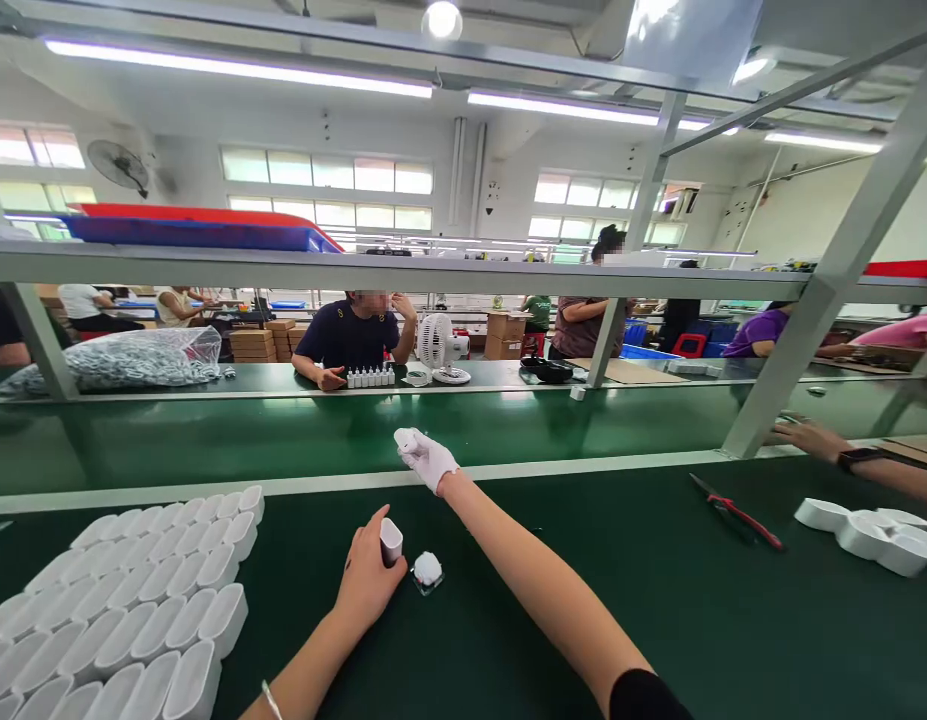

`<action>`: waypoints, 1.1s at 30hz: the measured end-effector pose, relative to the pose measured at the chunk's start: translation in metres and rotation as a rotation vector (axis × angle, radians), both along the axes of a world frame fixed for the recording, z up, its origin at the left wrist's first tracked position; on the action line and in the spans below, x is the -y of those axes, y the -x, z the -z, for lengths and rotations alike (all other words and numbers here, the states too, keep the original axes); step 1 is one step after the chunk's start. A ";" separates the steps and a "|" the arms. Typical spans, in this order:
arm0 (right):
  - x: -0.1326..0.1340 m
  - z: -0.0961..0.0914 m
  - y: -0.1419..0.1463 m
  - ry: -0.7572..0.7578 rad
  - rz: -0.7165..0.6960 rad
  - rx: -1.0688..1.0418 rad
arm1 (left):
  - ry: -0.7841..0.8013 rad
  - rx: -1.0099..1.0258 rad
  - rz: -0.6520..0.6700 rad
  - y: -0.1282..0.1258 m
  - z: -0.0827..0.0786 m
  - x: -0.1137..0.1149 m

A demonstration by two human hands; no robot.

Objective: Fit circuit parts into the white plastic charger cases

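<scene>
My left hand is bare and closed around a small white plastic shell, held upright just above the green table. A small white piece in clear wrap lies on the table right beside it. My right hand, in a white glove, reaches forward over the green conveyor belt and grips another small white part.
Rows of white shells lie stacked at the left. Red-handled pliers and more white shells sit at the right, near another person's hand. A metal frame post rises there. People sit across the belt.
</scene>
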State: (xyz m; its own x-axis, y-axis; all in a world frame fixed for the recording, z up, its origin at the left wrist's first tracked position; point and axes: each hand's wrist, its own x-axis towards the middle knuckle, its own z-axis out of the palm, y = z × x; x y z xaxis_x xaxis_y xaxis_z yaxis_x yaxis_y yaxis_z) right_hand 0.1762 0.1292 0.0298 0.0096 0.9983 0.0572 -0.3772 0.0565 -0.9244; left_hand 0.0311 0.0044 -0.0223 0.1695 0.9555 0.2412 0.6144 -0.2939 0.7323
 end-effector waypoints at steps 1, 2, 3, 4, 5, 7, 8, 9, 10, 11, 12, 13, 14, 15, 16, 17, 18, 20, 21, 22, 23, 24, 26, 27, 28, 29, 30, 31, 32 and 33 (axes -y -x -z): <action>0.008 -0.002 -0.005 -0.005 -0.039 -0.065 | 0.001 0.001 0.001 0.000 0.000 0.000; 0.016 -0.005 -0.009 -0.009 -0.085 -0.121 | 0.003 0.000 0.003 -0.001 0.000 0.000; 0.026 -0.008 -0.012 -0.013 -0.133 -0.167 | 0.004 0.000 0.005 -0.001 0.000 0.001; 0.035 -0.011 -0.013 -0.017 -0.179 -0.205 | 0.005 -0.001 0.007 -0.001 0.000 0.001; 0.044 -0.014 -0.014 -0.020 -0.218 -0.236 | 0.006 -0.002 0.008 -0.001 0.001 0.001; 0.060 -0.021 -0.013 -0.025 -0.272 -0.285 | 0.005 -0.004 0.007 -0.001 0.001 0.001; 0.066 -0.024 -0.012 -0.025 -0.298 -0.312 | 0.004 -0.005 0.007 -0.001 0.001 0.001; 0.071 -0.028 -0.010 -0.024 -0.325 -0.344 | 0.002 -0.005 0.006 -0.001 0.001 0.001; 0.075 -0.030 -0.008 -0.020 -0.354 -0.376 | 0.001 -0.006 0.004 0.000 0.001 0.001; 0.078 -0.033 -0.007 -0.015 -0.380 -0.405 | -0.001 -0.007 0.003 0.000 0.002 0.001; 0.080 -0.035 -0.005 -0.011 -0.400 -0.430 | -0.003 -0.008 0.002 0.000 0.002 0.001; 0.081 -0.037 -0.004 -0.009 -0.407 -0.446 | -0.005 -0.008 0.001 0.000 0.002 0.000; 0.082 -0.039 -0.004 -0.008 -0.403 -0.451 | -0.008 -0.006 0.001 0.000 0.003 0.000; 0.082 -0.040 -0.003 -0.008 -0.393 -0.451 | -0.011 -0.003 0.002 0.001 0.003 0.000; 0.082 -0.042 -0.003 -0.008 -0.382 -0.446 | -0.014 0.002 0.003 0.000 0.004 0.000; 0.082 -0.043 -0.004 -0.007 -0.370 -0.439 | -0.019 0.011 0.003 0.000 0.005 0.000; 0.083 -0.044 -0.004 -0.006 -0.356 -0.426 | -0.025 0.020 0.001 0.000 0.005 0.000; 0.085 -0.044 -0.005 0.015 -0.341 -0.364 | -0.048 0.040 -0.016 0.000 0.004 0.001; 0.086 -0.042 -0.006 0.035 -0.343 -0.321 | -0.068 0.072 -0.028 0.000 0.002 0.001; 0.088 -0.039 -0.007 0.060 -0.351 -0.275 | -0.092 0.130 -0.040 0.001 -0.001 0.002; 0.091 -0.035 -0.008 0.089 -0.367 -0.230 | -0.112 0.218 -0.050 0.001 -0.005 0.003; 0.094 -0.031 -0.009 0.121 -0.388 -0.188 | -0.118 0.331 -0.048 0.002 -0.011 0.004; 0.102 -0.019 -0.011 0.182 -0.436 -0.125 | -0.047 0.591 0.000 0.003 -0.022 0.006; 0.106 -0.013 -0.012 0.211 -0.458 -0.098 | 0.029 0.694 0.028 0.003 -0.028 0.006; 0.110 -0.009 -0.012 0.234 -0.476 -0.077 | 0.109 0.766 0.050 0.003 -0.033 0.007; 0.114 -0.005 -0.012 0.249 -0.489 -0.066 | 0.179 0.808 0.060 0.004 -0.037 0.006; 0.117 -0.003 -0.012 0.251 -0.499 -0.061 | 0.229 0.826 0.056 0.004 -0.039 0.006; 0.119 -0.003 -0.011 0.239 -0.509 -0.059 | 0.255 0.827 0.040 0.005 -0.041 0.005; 0.121 -0.003 -0.010 0.215 -0.522 -0.056 | 0.264 0.822 0.024 0.006 -0.041 0.004; 0.122 -0.004 -0.009 0.185 -0.541 -0.050 | 0.269 0.819 0.015 0.007 -0.040 0.003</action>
